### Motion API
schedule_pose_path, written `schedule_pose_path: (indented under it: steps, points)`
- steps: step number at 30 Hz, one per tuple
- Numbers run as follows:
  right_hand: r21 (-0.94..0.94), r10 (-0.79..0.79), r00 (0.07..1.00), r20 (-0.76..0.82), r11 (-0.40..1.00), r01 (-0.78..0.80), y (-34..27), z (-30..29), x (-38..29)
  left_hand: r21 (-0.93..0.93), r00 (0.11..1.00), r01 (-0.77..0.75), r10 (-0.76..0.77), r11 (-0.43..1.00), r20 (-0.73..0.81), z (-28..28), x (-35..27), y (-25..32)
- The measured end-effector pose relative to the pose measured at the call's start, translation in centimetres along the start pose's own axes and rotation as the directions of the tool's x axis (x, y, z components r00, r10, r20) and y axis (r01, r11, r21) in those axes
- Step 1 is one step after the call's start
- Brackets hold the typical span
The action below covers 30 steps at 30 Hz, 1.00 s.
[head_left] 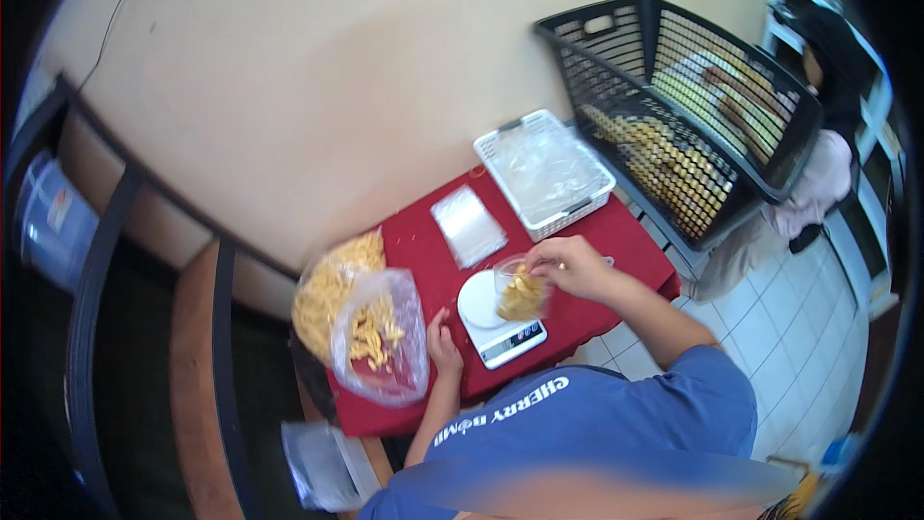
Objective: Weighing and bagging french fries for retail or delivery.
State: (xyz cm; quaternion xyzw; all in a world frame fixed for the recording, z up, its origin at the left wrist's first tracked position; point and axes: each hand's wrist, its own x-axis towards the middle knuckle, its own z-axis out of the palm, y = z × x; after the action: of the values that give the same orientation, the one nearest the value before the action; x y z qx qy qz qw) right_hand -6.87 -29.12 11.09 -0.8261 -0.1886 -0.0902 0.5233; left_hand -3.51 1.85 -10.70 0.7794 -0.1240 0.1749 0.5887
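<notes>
My right hand [570, 269] grips the top of a small clear plastic bag of yellowish snack pieces [522, 296], held over the right side of a white digital kitchen scale [485, 336]. Left of the scale, my left hand [443, 343] rests with its fingers apart and nothing in it. Beside that hand lies an open clear plastic bag [415, 318] with loose yellow pieces inside. A larger bag of similar pieces [317, 310] stands behind it, at the left end of the table. Flat clear plastic bags [469, 226] lie in a stack behind the scale.
A white plastic basket [545, 227] with clear plastic in it stands at the back of the red-covered table [606, 249]. Large black crates [646, 29] holding packed goods stand to the right, near a person [837, 79]. Black metal framing [224, 347] is at the left.
</notes>
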Motion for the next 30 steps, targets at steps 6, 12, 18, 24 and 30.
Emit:
schedule_pose_path:
  steps: [6, 12, 18, 24, 30]
  points:
    - [-0.397, -0.202, 0.894, -0.399, 0.917, 0.029, -12.1, -13.5, -2.0, -0.059, 0.999, 0.035, -0.034, 0.998, 0.013, 0.3, -0.1, 1.1]
    - [-0.902, -0.643, 0.637, -0.425, 0.358, -0.240, -14.9, -25.0, -1.8, -0.077, 0.999, 0.044, -0.045, 0.996, -0.009, 0.1, 0.3, 1.1]
    - [-0.760, 0.143, 0.769, -0.623, 0.123, -0.638, -5.4, -32.4, -1.0, -0.109, 0.997, 0.076, -0.078, 0.991, -0.020, 0.0, 0.4, 1.0]
    - [-0.896, 0.546, 0.823, -0.156, 0.272, -0.351, 2.4, -30.9, -0.4, -0.266, 0.988, 0.104, -0.129, 0.958, -0.078, 0.5, 0.9, 1.3]
    - [-0.894, 0.609, 0.787, 0.098, 0.401, -0.199, 2.4, -30.4, -0.6, 0.194, 0.968, -0.199, 0.163, 0.960, 0.190, 3.9, 7.7, 3.2]
